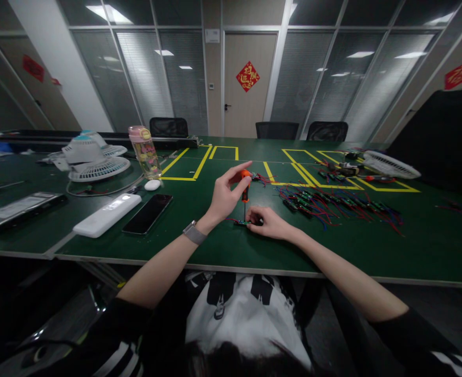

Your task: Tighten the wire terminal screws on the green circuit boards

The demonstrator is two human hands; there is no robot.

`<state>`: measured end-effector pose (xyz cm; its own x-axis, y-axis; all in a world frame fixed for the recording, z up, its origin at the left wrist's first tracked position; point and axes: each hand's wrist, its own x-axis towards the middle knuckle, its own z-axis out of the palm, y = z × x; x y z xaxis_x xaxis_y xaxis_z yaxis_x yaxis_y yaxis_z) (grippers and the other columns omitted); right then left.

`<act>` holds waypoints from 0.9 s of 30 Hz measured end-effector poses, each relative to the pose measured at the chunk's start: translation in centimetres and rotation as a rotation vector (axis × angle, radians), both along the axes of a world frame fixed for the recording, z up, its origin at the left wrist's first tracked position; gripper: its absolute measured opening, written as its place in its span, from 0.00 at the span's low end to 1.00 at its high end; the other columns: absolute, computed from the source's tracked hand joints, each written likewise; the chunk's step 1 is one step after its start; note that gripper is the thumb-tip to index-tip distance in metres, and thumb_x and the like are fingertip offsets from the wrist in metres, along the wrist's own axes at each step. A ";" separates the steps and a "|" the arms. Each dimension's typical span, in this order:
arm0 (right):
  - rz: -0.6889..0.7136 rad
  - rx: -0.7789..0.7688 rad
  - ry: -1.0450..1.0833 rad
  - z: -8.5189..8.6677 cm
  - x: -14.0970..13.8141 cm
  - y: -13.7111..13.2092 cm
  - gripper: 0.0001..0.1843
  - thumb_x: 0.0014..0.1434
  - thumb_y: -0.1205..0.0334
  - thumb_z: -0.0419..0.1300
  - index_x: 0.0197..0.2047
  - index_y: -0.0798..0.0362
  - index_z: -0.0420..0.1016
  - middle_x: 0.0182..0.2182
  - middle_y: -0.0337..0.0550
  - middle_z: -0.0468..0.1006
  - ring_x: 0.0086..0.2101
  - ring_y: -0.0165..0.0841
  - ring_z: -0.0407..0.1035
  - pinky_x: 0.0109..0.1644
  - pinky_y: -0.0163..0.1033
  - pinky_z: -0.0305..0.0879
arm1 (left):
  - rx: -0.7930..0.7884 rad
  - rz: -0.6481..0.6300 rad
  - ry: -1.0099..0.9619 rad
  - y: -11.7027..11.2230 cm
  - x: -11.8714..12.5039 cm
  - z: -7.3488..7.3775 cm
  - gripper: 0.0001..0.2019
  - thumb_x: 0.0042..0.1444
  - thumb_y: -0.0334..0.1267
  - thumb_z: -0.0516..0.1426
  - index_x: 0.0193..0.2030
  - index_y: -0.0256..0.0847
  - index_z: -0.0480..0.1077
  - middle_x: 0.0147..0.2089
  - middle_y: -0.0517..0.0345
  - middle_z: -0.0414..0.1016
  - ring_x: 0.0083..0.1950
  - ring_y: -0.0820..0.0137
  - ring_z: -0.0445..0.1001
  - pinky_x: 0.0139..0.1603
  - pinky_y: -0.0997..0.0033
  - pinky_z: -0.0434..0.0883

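Observation:
My left hand (228, 192) is closed around the orange and black handle of a screwdriver (245, 195), which stands upright with its thin shaft pointing down. Under the tip lies a small green circuit board (242, 223) with red wires, flat on the green table. My right hand (269, 222) pinches the right end of that board, its fingertips close beside the shaft. Those fingers hide part of the board. Just beyond the screwdriver handle lies another small board with red and blue wires (259, 178).
To the right is a pile of wired boards (333, 203). On the left are a phone (147, 213), a white power bank (107, 214), a pink-lidded bottle (145, 153) and a white fan (93, 157). Yellow tape (195, 175) marks rectangles on the table (199, 251). A fan grille (390, 164) lies far right.

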<state>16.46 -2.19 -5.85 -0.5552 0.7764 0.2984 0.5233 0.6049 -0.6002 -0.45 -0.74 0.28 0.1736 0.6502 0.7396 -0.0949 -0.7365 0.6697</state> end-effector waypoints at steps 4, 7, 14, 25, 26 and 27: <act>-0.007 0.008 -0.008 0.1 0.0 0.0 0.05 0.49 0.70 0.59 0.32 0.55 0.69 0.24 0.34 0.66 0.26 0.27 0.61 0.30 0.31 0.55 | 0.054 0.102 0.051 -0.2 -0.1 0.1 0.13 0.57 0.39 0.59 0.48 0.45 0.74 0.45 0.55 0.71 0.44 0.72 0.72 0.45 0.72 0.71; -0.003 0.017 -0.013 -0.1 0.0 0.1 0.05 0.50 0.69 0.59 0.34 0.55 0.71 0.23 0.34 0.66 0.25 0.26 0.60 0.30 0.31 0.55 | 0.048 0.052 0.059 -0.1 -0.2 0.1 0.14 0.62 0.38 0.51 0.51 0.45 0.72 0.49 0.54 0.72 0.47 0.71 0.72 0.49 0.69 0.70; -0.002 0.024 -0.025 -0.2 0.1 0.2 0.07 0.51 0.66 0.60 0.36 0.56 0.71 0.24 0.35 0.67 0.25 0.27 0.61 0.30 0.32 0.56 | -0.018 -0.005 0.000 -0.1 0.0 0.0 0.16 0.60 0.37 0.54 0.55 0.43 0.69 0.46 0.54 0.75 0.42 0.72 0.74 0.45 0.70 0.71; 0.004 0.074 -0.035 -0.3 0.1 0.2 0.06 0.52 0.67 0.60 0.36 0.55 0.72 0.25 0.35 0.67 0.26 0.27 0.61 0.31 0.32 0.55 | -0.012 -0.046 0.007 0.2 0.0 -0.1 0.17 0.64 0.35 0.48 0.57 0.45 0.67 0.50 0.53 0.74 0.46 0.71 0.74 0.50 0.67 0.70; 0.003 0.078 -0.035 -0.3 0.1 0.2 0.06 0.51 0.67 0.60 0.36 0.55 0.72 0.25 0.35 0.67 0.26 0.27 0.61 0.31 0.32 0.55 | -0.018 -0.042 0.003 0.1 0.1 -0.1 0.17 0.63 0.36 0.50 0.57 0.44 0.67 0.48 0.53 0.75 0.45 0.72 0.74 0.49 0.68 0.71; 0.002 0.080 -0.033 -0.2 0.1 0.2 0.06 0.51 0.67 0.60 0.36 0.55 0.72 0.25 0.35 0.67 0.26 0.27 0.61 0.31 0.32 0.56 | -0.011 -0.017 0.007 0.0 0.1 -0.1 0.16 0.62 0.36 0.52 0.56 0.44 0.68 0.47 0.54 0.75 0.44 0.72 0.74 0.48 0.69 0.71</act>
<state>16.56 -2.01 -6.09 -0.5674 0.7498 0.3405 0.5409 0.6511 -0.5324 -0.36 -0.69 0.16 0.1898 0.6555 0.7309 -0.1020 -0.7273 0.6787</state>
